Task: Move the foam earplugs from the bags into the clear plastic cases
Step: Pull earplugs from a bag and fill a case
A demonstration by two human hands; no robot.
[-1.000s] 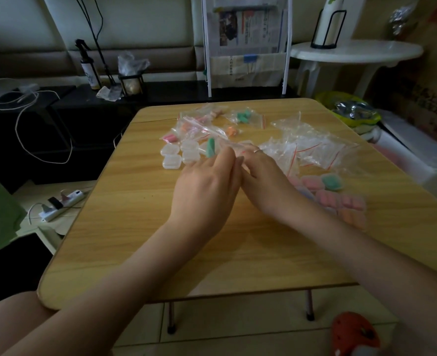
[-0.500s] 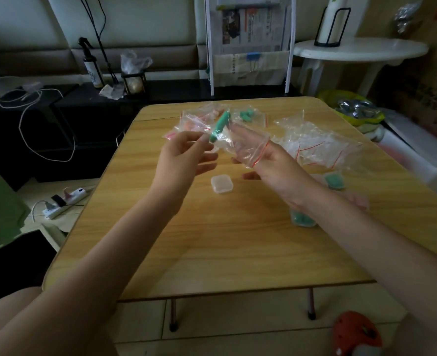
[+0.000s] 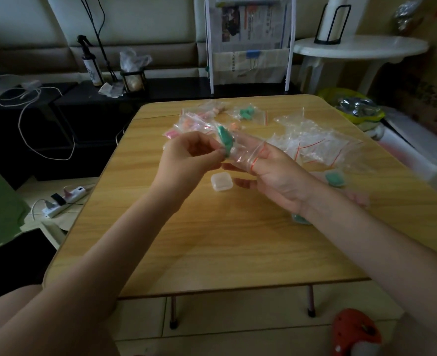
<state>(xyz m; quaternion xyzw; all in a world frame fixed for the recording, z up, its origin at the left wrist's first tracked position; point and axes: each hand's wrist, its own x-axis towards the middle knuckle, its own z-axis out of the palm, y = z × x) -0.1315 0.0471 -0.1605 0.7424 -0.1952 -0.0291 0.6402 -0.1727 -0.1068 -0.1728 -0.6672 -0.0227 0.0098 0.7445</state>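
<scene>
Earplugs (image 3: 224,136), apparently bagged, between both hands.

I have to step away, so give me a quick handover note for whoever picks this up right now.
Left hand pinches the green earplugs through the small clear bag.
Right hand has fingers inside that bag's mouth, holding it open.
One clear case sits closed on the table below the hands.
Done: filled cases lie to the right, emptied bags behind.
Left: case these green plugs, then empty the full bags at the far edge.
</scene>
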